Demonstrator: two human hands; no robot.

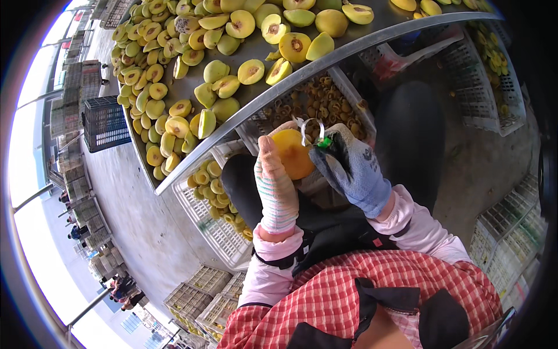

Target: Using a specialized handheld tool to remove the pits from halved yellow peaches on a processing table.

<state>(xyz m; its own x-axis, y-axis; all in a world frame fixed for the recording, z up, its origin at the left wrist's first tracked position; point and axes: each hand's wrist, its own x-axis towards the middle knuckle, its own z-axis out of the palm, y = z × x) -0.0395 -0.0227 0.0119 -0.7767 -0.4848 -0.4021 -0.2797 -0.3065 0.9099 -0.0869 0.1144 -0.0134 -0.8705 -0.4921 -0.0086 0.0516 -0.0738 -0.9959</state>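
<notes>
While the left hand (274,183) cups a yellow fruit (294,156) near the view's centre, the right hand (359,174) grips a green-handled looped tool (324,142) at its two o'clock edge. Cut fruit halves (251,71) spread toward eleven o'clock.

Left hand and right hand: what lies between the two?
In the head view, a yellow fruit piece and a curved metal tool with a green handle.

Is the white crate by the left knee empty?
No, not empty: yellow fruit pieces are heaped inside the crate. How deep, I cannot tell.
</notes>
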